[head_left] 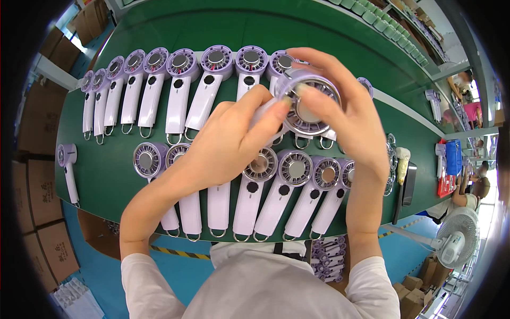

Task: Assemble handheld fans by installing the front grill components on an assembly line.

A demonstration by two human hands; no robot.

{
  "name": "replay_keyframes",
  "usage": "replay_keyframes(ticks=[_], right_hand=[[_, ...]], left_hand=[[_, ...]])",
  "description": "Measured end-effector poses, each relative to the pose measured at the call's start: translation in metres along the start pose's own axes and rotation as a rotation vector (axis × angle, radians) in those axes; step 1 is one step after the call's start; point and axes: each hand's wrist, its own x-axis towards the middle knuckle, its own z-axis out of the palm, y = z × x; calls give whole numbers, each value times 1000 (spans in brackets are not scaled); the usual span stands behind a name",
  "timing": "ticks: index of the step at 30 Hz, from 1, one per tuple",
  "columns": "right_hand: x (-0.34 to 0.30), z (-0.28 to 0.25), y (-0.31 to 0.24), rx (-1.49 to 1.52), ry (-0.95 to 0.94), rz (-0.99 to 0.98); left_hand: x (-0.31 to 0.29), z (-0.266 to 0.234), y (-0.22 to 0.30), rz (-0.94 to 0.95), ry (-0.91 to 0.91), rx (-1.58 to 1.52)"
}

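Observation:
Both hands hold one purple-and-white handheld fan (309,109) above the green table. My left hand (234,130) is closed round its white handle, thumb near the head. My right hand (345,103) wraps the round purple head, its thumb on the metal-ringed front and its fingers over the far rim. Part of the handle is hidden by the left hand. Beneath lie two rows of similar fans: a far row with a white-handled fan (178,103) and a near row with another fan (281,191). Wire loops show at their handle ends.
A lone fan (68,170) lies at the table's left end. On the right are clear rings (391,159), a dark flat object (408,185), a blue bin (453,157) and a red tray (447,186). A box of fans (328,258) stands below the near edge; a standing fan (457,239) is at right.

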Motion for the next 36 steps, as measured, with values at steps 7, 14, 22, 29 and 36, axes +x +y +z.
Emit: replay_keyframes(ticks=[7,14,22,29,36], right_hand=[[-1,-20,4,194,-207,103],[6,-7,3,211,-211,131],[-13,-18,-12,-75,-58,-21],[0,-23,-7,-100,68,32],[-1,-23,2,-146,145,-10]], left_hand=[[3,-6,7,-68,35,-64],[-4,-16,11,-146,77,-81],[-46,-69,26,-167,195,125],[-180,-145,-38,-391,992,209],[-198,-109,-102,-503,767,414]])
